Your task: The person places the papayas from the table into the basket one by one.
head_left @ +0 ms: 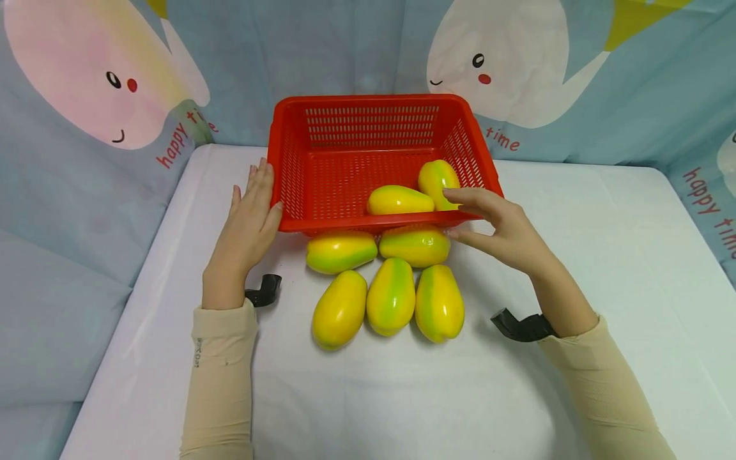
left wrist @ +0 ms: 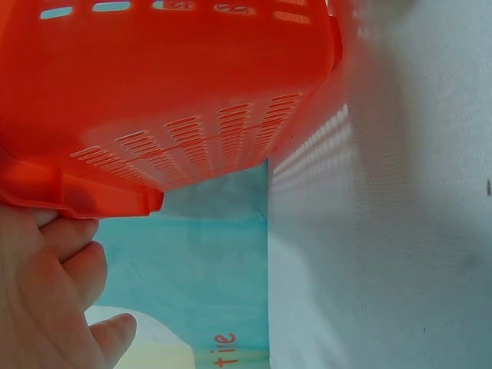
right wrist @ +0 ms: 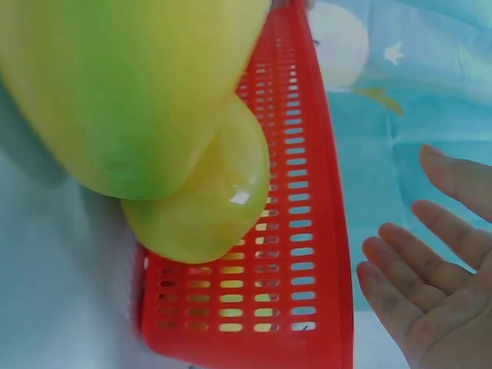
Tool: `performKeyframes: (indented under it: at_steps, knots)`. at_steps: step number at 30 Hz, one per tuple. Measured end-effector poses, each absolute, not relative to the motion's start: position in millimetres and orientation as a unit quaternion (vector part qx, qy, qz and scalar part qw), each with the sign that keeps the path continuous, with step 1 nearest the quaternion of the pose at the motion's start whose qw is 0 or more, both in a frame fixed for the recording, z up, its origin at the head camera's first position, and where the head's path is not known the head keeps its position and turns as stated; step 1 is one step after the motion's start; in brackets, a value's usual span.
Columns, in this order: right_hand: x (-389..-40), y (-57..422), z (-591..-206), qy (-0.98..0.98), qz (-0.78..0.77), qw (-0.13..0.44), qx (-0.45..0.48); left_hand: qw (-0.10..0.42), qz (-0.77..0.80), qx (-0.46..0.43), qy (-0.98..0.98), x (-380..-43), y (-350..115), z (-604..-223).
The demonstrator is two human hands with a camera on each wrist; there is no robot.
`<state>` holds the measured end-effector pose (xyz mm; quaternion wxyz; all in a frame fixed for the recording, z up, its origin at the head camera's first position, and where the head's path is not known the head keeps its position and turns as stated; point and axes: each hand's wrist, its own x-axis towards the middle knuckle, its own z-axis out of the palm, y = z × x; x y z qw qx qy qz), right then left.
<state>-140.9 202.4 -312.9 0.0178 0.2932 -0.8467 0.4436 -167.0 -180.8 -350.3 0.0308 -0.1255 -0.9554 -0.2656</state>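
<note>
My left hand (head_left: 248,220) lies along the left rim of a red plastic basket (head_left: 368,223), its fingers straight against the outside. In the left wrist view its fingertips (left wrist: 73,234) meet the underside of the basket's lip. My right hand (head_left: 500,230) hovers at the basket's front right corner, fingers loosely bent and parted, holding nothing. Inside the basket below it are two glossy yellow-green oval fruits, one lying sideways (head_left: 399,200) and one more upright (head_left: 438,179). The right wrist view shows that hand (right wrist: 438,292) spread beside the basket's rim.
Several matching fruits lie in front of the basket: two against its front wall, one left (head_left: 342,252) and one right (head_left: 415,246), and a row nearer me, with one in its middle (head_left: 391,297). Beneath is a white-covered table (head_left: 356,409); a printed blue curtain (head_left: 345,51) hangs behind.
</note>
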Motion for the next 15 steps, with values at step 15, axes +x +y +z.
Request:
performKeyframes:
  at_steps: [15]
  knots:
    - [-102, 228, -325, -0.826, 0.464, 0.035, 0.32, 0.032, -0.269, -0.127, -0.954, -167, -182, -351]
